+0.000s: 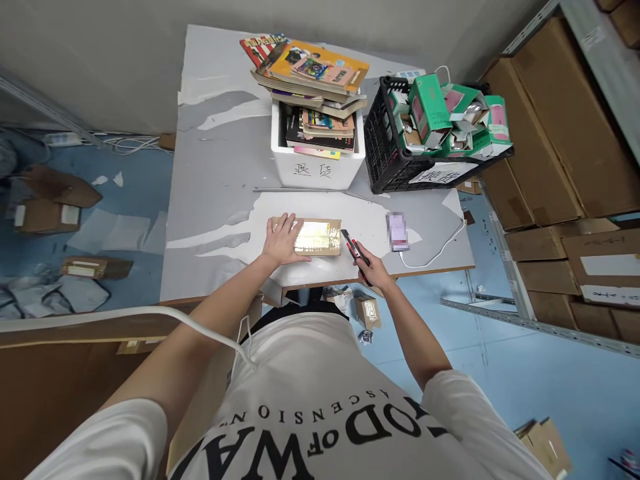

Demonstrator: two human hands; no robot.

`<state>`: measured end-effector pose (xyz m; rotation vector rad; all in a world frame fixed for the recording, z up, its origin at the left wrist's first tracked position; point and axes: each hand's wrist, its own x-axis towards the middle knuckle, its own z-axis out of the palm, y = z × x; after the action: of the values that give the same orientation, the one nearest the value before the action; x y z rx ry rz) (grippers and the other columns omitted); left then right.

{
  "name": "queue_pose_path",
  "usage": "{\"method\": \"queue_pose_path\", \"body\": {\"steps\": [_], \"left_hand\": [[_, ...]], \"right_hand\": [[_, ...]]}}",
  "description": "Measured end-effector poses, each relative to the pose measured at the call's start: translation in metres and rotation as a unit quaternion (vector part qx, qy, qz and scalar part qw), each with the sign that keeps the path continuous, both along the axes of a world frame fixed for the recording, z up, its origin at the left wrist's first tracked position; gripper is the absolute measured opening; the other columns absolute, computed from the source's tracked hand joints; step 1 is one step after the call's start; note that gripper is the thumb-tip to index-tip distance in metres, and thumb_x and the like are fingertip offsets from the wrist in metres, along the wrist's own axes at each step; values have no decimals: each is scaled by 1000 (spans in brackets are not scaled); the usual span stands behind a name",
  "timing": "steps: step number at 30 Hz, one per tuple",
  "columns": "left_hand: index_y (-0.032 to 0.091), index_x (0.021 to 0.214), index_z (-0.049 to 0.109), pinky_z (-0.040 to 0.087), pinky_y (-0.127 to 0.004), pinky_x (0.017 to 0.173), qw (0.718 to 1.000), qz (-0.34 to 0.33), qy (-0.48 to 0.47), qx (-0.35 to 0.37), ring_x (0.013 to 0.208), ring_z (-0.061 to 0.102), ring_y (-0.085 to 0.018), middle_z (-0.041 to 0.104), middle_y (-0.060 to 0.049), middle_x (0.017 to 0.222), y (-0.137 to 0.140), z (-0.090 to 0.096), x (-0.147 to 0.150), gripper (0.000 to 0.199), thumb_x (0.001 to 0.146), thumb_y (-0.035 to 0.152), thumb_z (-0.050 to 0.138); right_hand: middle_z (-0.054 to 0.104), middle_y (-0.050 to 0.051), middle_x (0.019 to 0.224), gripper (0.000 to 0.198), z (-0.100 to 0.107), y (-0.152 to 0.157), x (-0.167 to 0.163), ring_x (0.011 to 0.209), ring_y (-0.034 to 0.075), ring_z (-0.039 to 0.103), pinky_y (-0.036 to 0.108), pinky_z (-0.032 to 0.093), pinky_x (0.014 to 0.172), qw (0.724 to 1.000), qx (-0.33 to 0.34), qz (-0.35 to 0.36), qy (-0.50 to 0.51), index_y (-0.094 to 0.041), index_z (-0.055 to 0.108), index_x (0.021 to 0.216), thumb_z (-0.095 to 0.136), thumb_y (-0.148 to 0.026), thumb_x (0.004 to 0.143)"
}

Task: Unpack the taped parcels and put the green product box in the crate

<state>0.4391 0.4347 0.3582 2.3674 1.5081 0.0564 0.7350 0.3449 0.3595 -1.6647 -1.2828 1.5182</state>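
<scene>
Two bare hands: one left hand (284,241), one right hand (373,268). One table (215,170); on it, one cutter (354,249), one small carton (323,248), one phone (398,231) and, at the phone, one white cable (434,264). Two open-topped containers: one white bin (320,179) with two handwritten characters (301,170), one black crate (383,152) with one white label (443,173). More than five books (325,70), exact number hidden by stacking. At least three green boxes (431,113). On the shelving (595,47), at least six brown cartons (547,283); on the floor at left, at least two boxes (95,268).
</scene>
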Motion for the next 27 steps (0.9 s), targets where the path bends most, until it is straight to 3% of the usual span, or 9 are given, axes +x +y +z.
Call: {"method": "queue_pose_path", "body": {"steps": [9, 19, 27], "left_hand": [[21, 149, 30, -6, -56, 114, 999, 20, -28, -10, 144, 14, -41, 24, -16, 156, 4, -5, 1, 109, 58, 64, 72], [19, 148, 30, -5, -58, 114, 999, 18, -34, -5, 143, 17, -42, 24, -18, 155, 5, -8, 0, 113, 55, 69, 71], [21, 150, 27, -7, -57, 114, 1000, 16, -20, -18, 144, 10, -42, 20, -15, 158, 5, -6, 1, 116, 55, 70, 71]], "right_hand": [[62, -4, 73, 63, 17, 13, 14, 40, 5, 47, 21, 46, 42, 994, 6, 83, -65, -30, 38, 145, 52, -25, 84], [58, -5, 55, 63, 24, -11, 17, 37, 8, 45, 26, 47, 46, 988, -23, 135, -70, -24, 42, 145, 56, -28, 84], [65, -3, 69, 58, 23, -38, 18, 41, 8, 49, 23, 45, 44, 990, -31, 115, -76, -32, 45, 142, 55, -29, 84]]}}
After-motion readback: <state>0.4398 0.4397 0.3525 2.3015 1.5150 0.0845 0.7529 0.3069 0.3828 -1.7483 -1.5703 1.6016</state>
